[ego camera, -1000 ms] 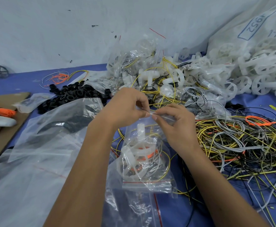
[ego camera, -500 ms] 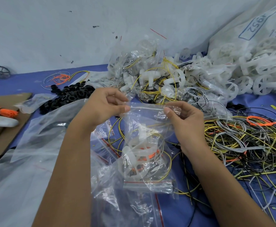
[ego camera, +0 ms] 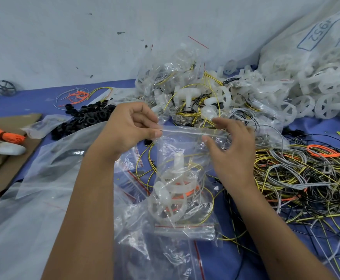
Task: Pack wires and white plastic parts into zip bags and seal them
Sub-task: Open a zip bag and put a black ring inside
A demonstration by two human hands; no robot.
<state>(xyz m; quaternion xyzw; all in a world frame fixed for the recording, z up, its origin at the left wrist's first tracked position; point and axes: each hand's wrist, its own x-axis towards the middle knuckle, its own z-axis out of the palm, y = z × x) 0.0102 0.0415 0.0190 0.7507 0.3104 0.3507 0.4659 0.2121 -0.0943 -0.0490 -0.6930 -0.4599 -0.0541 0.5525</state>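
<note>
Head view: the left hand (ego camera: 130, 126) pinches the left end of the zip strip of a bag (ego camera: 183, 178) between thumb and curled fingers, holding that top edge up over the blue table (ego camera: 326, 134). The right hand (ego camera: 231, 150) is beside the strip's right end, fingers loosely spread and blurred; it seems to hold nothing, and whether a fingertip touches the film I cannot tell. The bag hangs in front of both wrists, its bottom resting on other empty bags (ego camera: 165, 253). Inside sit a white wheel part (ego camera: 171, 190) and coiled orange and yellow wires.

The bag looks light and limp, the film slick, so it will sag and twist if taken by the body. The stiffer zip strip is the place to hold: pinch it at both ends and run the fingers along it. The springy wires may push the mouth open. A loose wire pile (ego camera: 298, 178) lies to the right, and filled bags (ego camera: 185, 81) behind.
</note>
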